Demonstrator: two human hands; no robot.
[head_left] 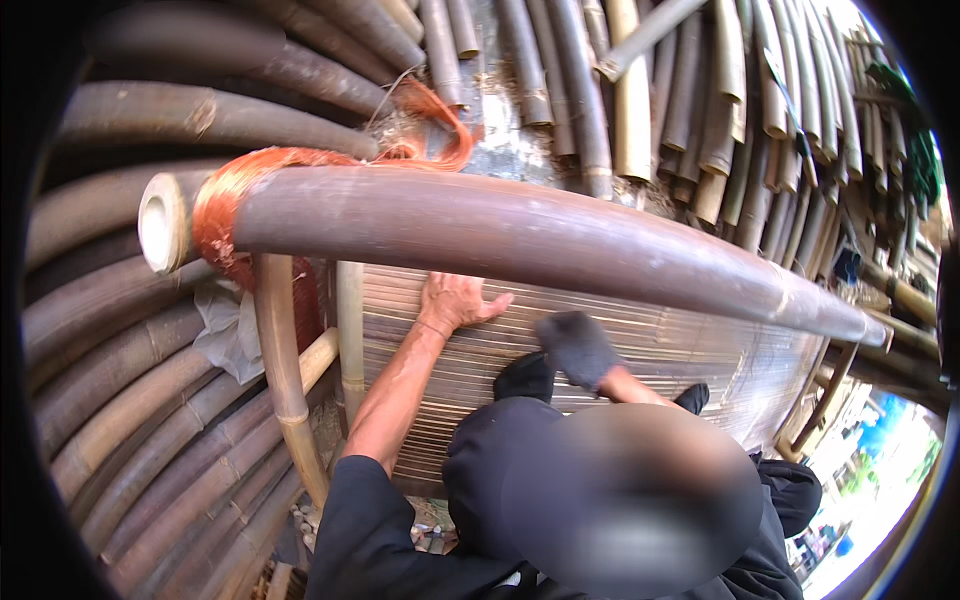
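Note:
My left hand (458, 302) is bare and rests on a panel of thin bamboo slats (410, 370), thumb stretched out sideways. Its fingertips pass behind a thick brown bamboo pole (480, 222) that runs across the view above the panel. To the right, my right hand (577, 350) wears a dark grey glove and is over the same slats; motion smears its fingers, so I cannot make out their shape or any tool. Near the gloved hand a dark-clad foot (525, 378) presses on the panel.
Orange fibre strands (225, 205) wrap the pole's left end, above an upright bamboo post (284, 375). A white plastic bag (228, 330) hangs beside it. Stacked bamboo poles (130, 395) fill the left side, and more poles (720, 110) lie at the back right.

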